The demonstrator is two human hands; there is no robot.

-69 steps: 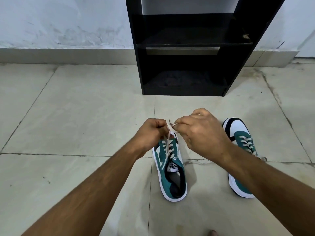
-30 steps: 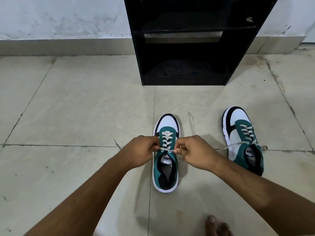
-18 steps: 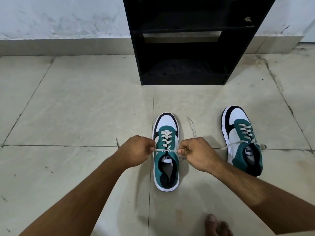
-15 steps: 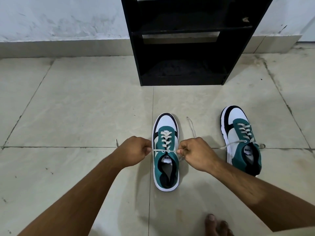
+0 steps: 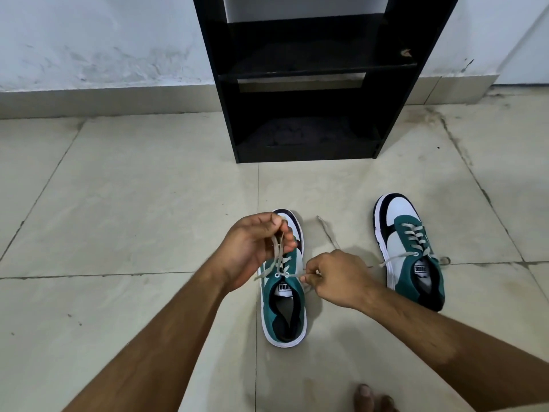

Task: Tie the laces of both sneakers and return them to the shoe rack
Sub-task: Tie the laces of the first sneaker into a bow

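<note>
Head view, the only one: the person is mid-tie on the near sneaker (image 5: 283, 295), which sits on the tiled floor (image 5: 118, 203) directly below the hands, toe pointing at the black shoe rack (image 5: 303, 84). The left hand (image 5: 252, 248) is raised over the toe end, fingertips pinching a doubled length of lace (image 5: 277, 248) that runs down to the top eyelets, apparently a first loop being formed. The right hand (image 5: 335, 278) is low beside the shoe's right edge, closed on the other lace end and pulling it sideways from the eyelets; the free tail trails across the floor toward the rack. Judgement: base knot is likely seated, bow not yet made. The next move calls for wrapping the right-hand end around the left-hand loop and pushing it through while keeping tension, so the knot at the eyelets does not slacken. The second sneaker (image 5: 413, 257) sits well apart to the right, also on the floor, its laces loose and spilling off both sides, so it remains to be tied. Both rack shelves in view look unoccupied, so roughly a quarter done. Writing: a white tongue label with dark block letters on each shoe, seen upside down, looks like "PUMA", though too small to be certain.
</note>
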